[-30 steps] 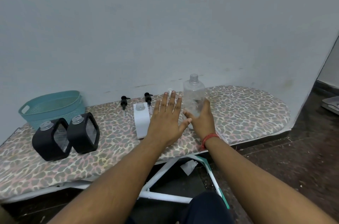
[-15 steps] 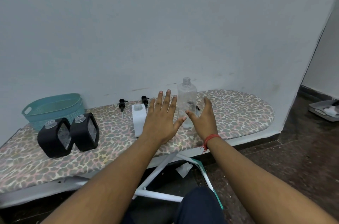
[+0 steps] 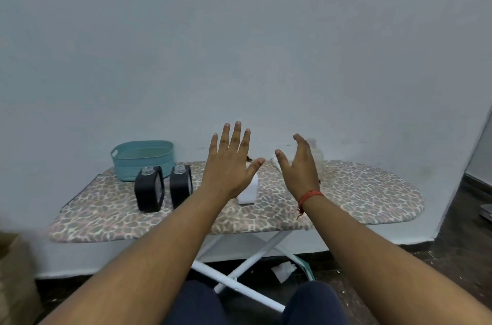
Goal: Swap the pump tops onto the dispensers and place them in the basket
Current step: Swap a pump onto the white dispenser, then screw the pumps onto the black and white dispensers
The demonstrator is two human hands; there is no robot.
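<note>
My left hand (image 3: 229, 165) and my right hand (image 3: 299, 167) are raised above the board, fingers spread, holding nothing. Two black square dispensers (image 3: 149, 189) (image 3: 181, 185) with open clear necks stand side by side at the left. A white square dispenser (image 3: 249, 191) stands in the middle, partly hidden by my left hand. A clear round bottle (image 3: 315, 153) shows behind my right hand. A black pump top (image 3: 249, 158) peeks out between my hands; other pump tops are hidden. The teal basket (image 3: 142, 155) sits empty at the back left.
Everything stands on a leopard-print ironing board (image 3: 359, 191) against a pale wall, on white crossed legs (image 3: 247, 260). A crumpled white paper (image 3: 283, 270) lies on the dark floor beneath. A brown box (image 3: 13, 271) is at the left edge.
Both hands lifted off the board and now hover higher with fingers spread. The camera tilted up and shifted, so the board and objects sit lower and more to the left.
</note>
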